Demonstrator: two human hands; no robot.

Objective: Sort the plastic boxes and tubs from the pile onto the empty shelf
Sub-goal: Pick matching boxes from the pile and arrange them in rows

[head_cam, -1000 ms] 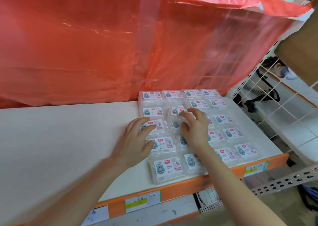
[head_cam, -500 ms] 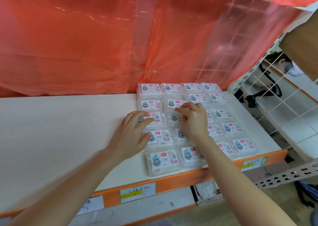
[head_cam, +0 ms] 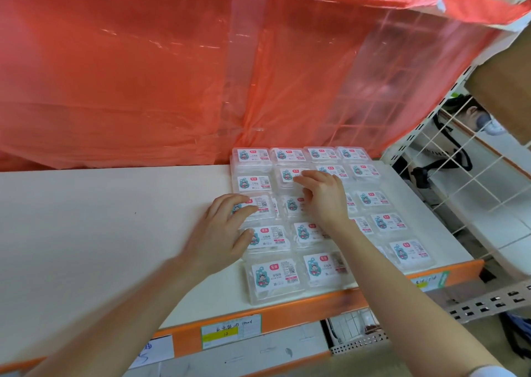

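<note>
Your left hand (head_cam: 224, 233) lies open, fingers spread, on a left-column box (head_cam: 260, 207); your right hand (head_cam: 324, 198) presses near-straight fingertips on a second-row box (head_cam: 288, 175), gripping nothing. Both boxes sit in the grid (head_cam: 385, 223) at the right end of the shelf (head_cam: 115, 233). Judged step: squaring rows; next, nudge gently, avoiding overlaps.

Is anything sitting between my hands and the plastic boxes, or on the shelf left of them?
Nothing visible. The left hand rests on a left-column box, the right hand touches a second-column box, and the shelf left of them shows only bare board.
</note>
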